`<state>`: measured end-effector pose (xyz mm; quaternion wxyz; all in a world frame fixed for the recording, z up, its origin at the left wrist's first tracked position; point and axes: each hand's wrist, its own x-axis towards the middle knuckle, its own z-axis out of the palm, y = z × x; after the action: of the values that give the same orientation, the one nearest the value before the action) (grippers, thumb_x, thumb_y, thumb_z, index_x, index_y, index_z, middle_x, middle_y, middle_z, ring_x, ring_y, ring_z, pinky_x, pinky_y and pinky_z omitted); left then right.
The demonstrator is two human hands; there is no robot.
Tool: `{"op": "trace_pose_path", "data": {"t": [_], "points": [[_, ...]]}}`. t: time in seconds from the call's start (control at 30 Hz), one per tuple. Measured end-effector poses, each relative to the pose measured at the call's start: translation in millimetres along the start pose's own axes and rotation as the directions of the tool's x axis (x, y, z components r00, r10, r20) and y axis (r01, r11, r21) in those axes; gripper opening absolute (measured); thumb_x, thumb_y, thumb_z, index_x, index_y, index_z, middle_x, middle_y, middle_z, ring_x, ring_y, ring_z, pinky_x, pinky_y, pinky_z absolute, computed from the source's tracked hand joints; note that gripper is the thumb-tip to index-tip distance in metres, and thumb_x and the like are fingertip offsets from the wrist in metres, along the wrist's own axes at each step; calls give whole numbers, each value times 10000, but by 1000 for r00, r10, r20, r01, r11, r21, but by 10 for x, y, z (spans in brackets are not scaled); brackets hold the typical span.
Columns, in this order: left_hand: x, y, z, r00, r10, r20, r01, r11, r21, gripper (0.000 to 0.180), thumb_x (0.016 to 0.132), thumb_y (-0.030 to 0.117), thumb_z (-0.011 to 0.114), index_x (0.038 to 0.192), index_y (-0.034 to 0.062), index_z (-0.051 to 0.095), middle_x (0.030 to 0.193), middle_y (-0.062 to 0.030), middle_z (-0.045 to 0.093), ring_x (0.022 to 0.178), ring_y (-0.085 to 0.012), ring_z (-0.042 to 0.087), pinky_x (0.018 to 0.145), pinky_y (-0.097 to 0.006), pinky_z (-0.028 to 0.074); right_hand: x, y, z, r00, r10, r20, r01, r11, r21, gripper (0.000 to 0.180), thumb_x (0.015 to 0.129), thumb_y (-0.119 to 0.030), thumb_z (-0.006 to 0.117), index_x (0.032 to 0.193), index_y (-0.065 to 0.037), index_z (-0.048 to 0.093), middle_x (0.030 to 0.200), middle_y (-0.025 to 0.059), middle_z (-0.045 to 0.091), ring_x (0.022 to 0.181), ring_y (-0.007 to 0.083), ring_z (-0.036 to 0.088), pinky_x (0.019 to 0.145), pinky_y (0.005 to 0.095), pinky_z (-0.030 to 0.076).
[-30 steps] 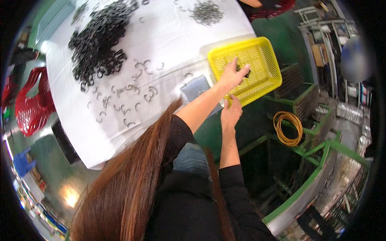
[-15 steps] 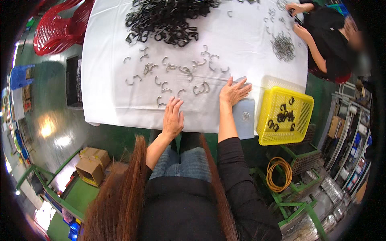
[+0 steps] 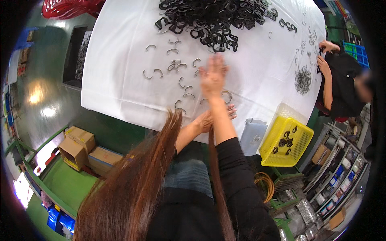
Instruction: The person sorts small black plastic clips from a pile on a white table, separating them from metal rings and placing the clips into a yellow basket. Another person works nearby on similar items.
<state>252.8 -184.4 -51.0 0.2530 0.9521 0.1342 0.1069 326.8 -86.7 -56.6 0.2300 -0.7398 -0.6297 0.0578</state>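
Observation:
My right hand (image 3: 214, 76), a little blurred, reaches flat over the white-covered table (image 3: 120, 80), fingers stretched toward a pile of black hook-shaped clips (image 3: 209, 20). Thin C-shaped metal clips (image 3: 177, 66) lie scattered to its left, and a few are partly hidden by the hand. Near the table's front edge, my left hand (image 3: 205, 120) passes beneath my right forearm, which covers part of it. Its fingertips show on the far side, stretched out, with nothing seen in them.
At the right front edge lie a blue-grey flat pad (image 3: 253, 134) and a yellow basket (image 3: 267, 150) holding black clips. A co-worker (image 3: 341, 84) handles small dark parts at the right edge, near a heap of metal clips (image 3: 302, 80). Cardboard boxes (image 3: 78, 144) stand lower left.
My right hand has moved from beside the pad toward the black pile. My left hand has crossed rightward under the right forearm. The whole view has shifted and turned.

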Motion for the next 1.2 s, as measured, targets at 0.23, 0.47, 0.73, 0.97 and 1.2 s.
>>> {"op": "trace_pose_path", "data": {"t": [0.23,0.47,0.73,0.97,1.2], "points": [[121,-671,-390,953,-209,-220,263,930,257,558,884,286,415,1416,204,268,1496,-25,199,1398,-198,92,1116,-511,3,-39,-1153,-103,979,-55,196,-31,912,408,473,919,-320,467,1324,-79,416,1393,124,371,1322,279,294,1091,428,185],[-252,-1547,-1051,801,-526,-288,593,766,250,536,879,270,470,1394,249,326,1481,8,237,1391,-212,130,1086,-573,58,-250,-678,-863,988,118,94,-147,904,401,349,892,-153,518,1224,-48,494,1264,169,493,1216,330,432,972,387,380],[-1154,-1746,-1433,598,-636,-488,787,581,207,534,843,167,504,1363,215,392,1452,-79,288,1373,-245,193,1078,-558,120,-564,-350,-923,956,232,182,-276,920,278,285,878,-124,521,1146,-30,534,1166,177,532,1109,341,497,914,390,411],[-1003,-231,-562,992,-93,-88,101,990,96,442,825,298,518,1253,191,488,1379,-49,392,1329,-212,278,1112,-517,83,496,-899,-239,969,-67,239,-23,934,357,172,845,-116,553,1003,-80,609,975,101,595,913,289,573,764,379,463],[-971,-487,-417,925,-349,147,303,915,268,508,872,283,431,1352,134,359,1443,-29,301,1359,-188,213,1129,-480,91,1124,-2258,608,923,-167,348,133,984,120,289,783,-305,656,965,-83,626,980,75,597,956,251,569,790,394,436]]}}
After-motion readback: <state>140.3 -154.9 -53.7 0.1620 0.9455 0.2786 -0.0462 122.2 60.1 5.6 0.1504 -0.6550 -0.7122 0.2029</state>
